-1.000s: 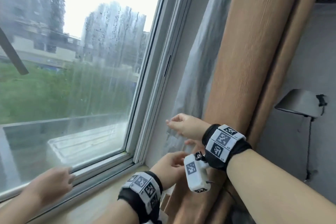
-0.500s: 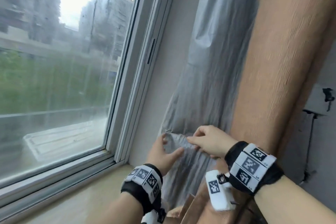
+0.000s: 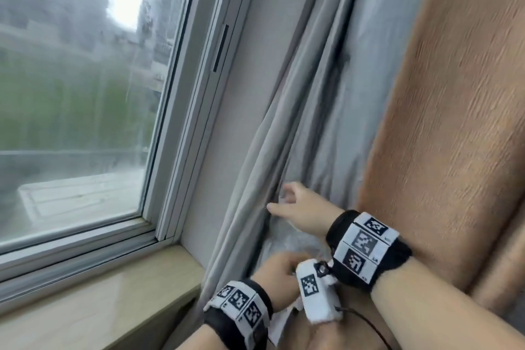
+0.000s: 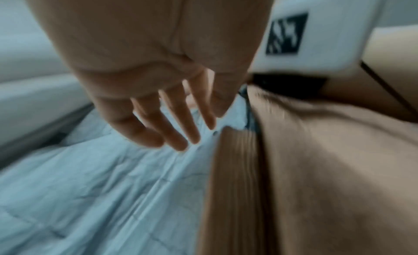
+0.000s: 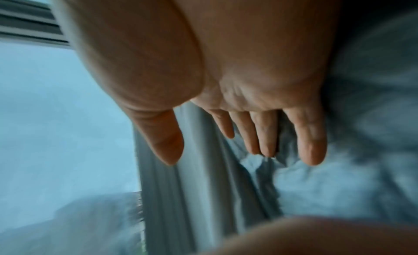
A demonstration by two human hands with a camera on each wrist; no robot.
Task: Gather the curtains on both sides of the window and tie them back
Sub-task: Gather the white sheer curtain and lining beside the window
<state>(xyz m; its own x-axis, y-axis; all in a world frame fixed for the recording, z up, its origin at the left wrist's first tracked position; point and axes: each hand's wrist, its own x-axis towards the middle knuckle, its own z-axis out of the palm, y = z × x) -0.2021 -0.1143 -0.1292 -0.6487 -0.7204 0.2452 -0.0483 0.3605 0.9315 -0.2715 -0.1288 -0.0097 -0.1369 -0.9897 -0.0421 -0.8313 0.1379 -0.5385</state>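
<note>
The crumpled grey fabric curtain (image 3: 321,111) hangs just right of the pale window frame (image 3: 181,128), folds running top to bottom, tan ribbed curtain (image 3: 454,122) beyond it. Right hand (image 3: 304,212) nearer those folds, fingers (image 5: 255,133) spread, empty; left hand (image 3: 277,268) lower, flat against the cloth, gripping nothing

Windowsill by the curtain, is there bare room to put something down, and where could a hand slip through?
The wooden windowsill shows bare from the window frame to the foot of the grey curtain. A hand could likely pass along the wall strip between them. Crowded at the curtains: left hand and right hand at the grey folds, beside the tan curtain.
</note>
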